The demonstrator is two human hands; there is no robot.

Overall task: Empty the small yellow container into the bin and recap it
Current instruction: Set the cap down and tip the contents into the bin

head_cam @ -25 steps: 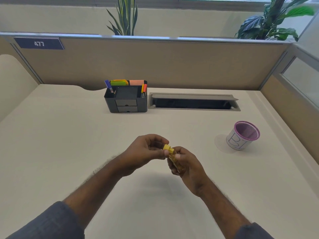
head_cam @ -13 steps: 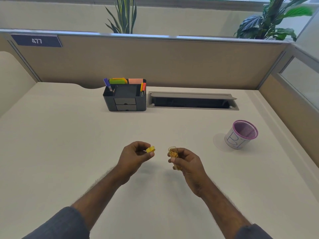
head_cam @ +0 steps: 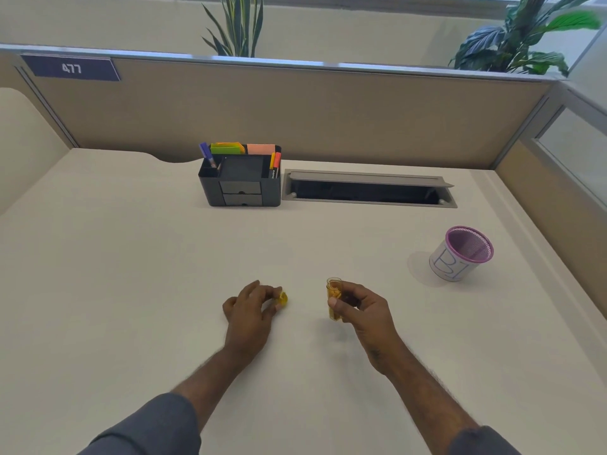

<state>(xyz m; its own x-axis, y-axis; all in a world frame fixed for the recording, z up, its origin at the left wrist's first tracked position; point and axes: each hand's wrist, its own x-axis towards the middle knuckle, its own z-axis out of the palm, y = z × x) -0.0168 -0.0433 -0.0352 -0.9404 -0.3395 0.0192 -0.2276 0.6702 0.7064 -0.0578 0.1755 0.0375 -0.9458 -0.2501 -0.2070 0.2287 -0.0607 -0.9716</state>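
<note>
Just right of centre, low in the frame, the right hand (head_cam: 359, 307) pinches the small yellow container (head_cam: 334, 298) upright, uncapped. It looks light, stiff and smooth, so a mid-body grip suits tipping. The left hand (head_cam: 251, 307) holds the yellow cap (head_cam: 282, 298) in closed fingertips. The bin (head_cam: 461, 254) stands at the right.

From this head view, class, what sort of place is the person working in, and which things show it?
Most likely an office cubicle. A fabric partition with a numbered plate reading 477 walls in a pale desk, which carries a pen organiser and a built-in cable hatch.
</note>
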